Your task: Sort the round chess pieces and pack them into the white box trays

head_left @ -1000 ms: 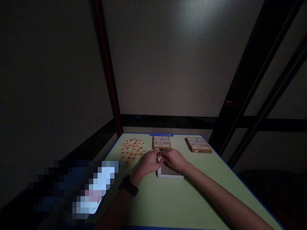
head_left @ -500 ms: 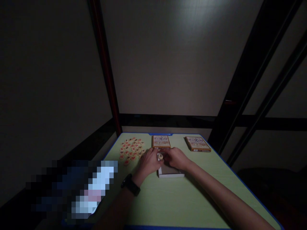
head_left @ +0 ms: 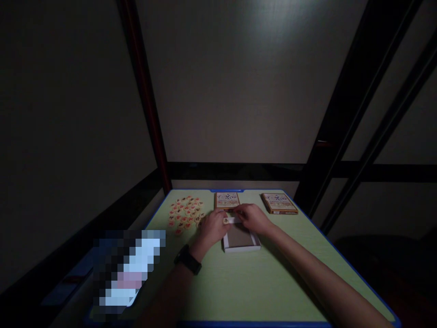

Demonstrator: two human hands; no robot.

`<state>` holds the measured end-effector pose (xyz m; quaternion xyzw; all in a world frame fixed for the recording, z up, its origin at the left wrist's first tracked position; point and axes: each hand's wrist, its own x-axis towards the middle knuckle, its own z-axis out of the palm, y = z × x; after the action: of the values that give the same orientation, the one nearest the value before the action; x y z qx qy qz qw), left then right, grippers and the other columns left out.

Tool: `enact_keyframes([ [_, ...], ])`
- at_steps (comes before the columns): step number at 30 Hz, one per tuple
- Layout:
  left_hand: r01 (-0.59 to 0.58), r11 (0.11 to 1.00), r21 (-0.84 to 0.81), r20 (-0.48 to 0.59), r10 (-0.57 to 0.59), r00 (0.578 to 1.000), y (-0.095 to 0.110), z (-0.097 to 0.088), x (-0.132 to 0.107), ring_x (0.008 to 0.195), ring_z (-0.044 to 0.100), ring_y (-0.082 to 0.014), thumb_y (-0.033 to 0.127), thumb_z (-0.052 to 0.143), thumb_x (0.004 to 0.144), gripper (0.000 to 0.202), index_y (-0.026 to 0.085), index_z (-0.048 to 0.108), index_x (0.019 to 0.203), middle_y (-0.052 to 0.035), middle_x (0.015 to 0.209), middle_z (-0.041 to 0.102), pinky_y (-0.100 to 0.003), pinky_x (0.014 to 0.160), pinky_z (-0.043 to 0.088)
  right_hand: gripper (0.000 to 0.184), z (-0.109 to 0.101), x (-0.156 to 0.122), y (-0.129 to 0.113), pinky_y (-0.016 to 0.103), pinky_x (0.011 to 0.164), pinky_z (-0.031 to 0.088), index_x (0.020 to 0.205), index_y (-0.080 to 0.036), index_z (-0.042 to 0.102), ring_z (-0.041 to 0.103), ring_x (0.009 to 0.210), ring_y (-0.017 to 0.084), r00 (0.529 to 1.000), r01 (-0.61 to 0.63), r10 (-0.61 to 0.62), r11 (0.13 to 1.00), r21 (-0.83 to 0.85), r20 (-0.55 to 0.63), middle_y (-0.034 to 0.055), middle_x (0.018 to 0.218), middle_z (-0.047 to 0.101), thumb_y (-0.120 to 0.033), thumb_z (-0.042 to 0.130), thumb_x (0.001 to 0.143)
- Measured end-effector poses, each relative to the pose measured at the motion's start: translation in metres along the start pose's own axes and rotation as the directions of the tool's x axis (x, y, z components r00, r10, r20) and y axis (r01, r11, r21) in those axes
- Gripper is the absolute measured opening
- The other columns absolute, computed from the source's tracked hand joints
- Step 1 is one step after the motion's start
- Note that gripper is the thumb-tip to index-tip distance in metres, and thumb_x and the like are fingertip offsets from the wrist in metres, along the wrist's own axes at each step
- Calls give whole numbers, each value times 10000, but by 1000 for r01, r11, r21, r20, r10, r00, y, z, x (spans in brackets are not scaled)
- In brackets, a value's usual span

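Observation:
My left hand (head_left: 212, 228), with a black watch at the wrist, is curled at the far left corner of a shallow open white box tray (head_left: 241, 249). A round xiangqi piece (head_left: 226, 221) with a dark character shows between its thumb and fingers. My right hand (head_left: 254, 219) reaches over the far right part of the tray. Its fingertips are drawn together near the tray's far edge, and what they pinch is too small to make out. The tray's brown bottom shows bare. Left of my left hand, many xiangqi pieces (head_left: 187, 210) with red and dark characters lie spread out.
A printed xiangqi box (head_left: 227, 200) lies just behind the tray, and another printed box (head_left: 279, 203) lies at the back right. A blurred-out bright screen (head_left: 134, 273) is at the table's left edge. The green table (head_left: 273, 291) has a blue rim.
My right hand has shifted slightly away from me and right, uncovering more of the tray. My left hand stays at the tray's corner beside the piece. The whole view has shifted slightly.

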<state>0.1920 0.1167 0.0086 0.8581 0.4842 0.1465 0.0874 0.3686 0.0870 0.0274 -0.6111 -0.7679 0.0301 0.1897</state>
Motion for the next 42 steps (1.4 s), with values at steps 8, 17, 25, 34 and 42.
enact_keyframes([
  [8,8,1000,-3,3,-8,1000,2,-1,-1,1060,637,-225,274,602,865,193,219,696,1023,-68,1169,672,-306,890,493,281,3,0,3,254,794,450,988,-173,755,688,921,209,999,35,-35,999,19,7,89,1014,767,-96,542,821],
  [17,22,1000,0,25,-22,999,5,-4,-4,1077,627,-227,254,582,878,192,212,685,1035,-77,1188,659,-309,909,487,236,2,-1,-1,250,750,432,940,-178,748,685,869,199,998,57,-57,998,18,18,77,953,767,-106,548,838],
  [25,12,1000,-16,1,-12,1000,3,3,-3,1071,627,-240,271,573,868,215,206,676,1046,-86,1184,656,-321,893,496,205,7,-4,-16,258,734,435,969,-193,731,683,892,202,999,-12,12,1000,-7,-31,77,987,754,-277,550,923],
  [34,-7,999,-40,-9,7,1000,-2,11,-1,1121,606,-229,234,544,867,240,199,662,1073,-87,1200,651,-305,953,470,189,19,-2,-24,263,756,443,989,-219,734,700,928,213,999,-30,29,1000,10,36,64,995,772,-280,574,909],
  [42,-11,999,-42,-23,10,1000,-1,9,-2,1113,609,-227,253,561,875,231,201,674,1069,-87,1192,655,-299,958,464,213,18,-2,-22,260,765,437,976,-219,733,695,937,212,999,-4,4,1000,-7,40,62,1005,771,-190,539,893],
])
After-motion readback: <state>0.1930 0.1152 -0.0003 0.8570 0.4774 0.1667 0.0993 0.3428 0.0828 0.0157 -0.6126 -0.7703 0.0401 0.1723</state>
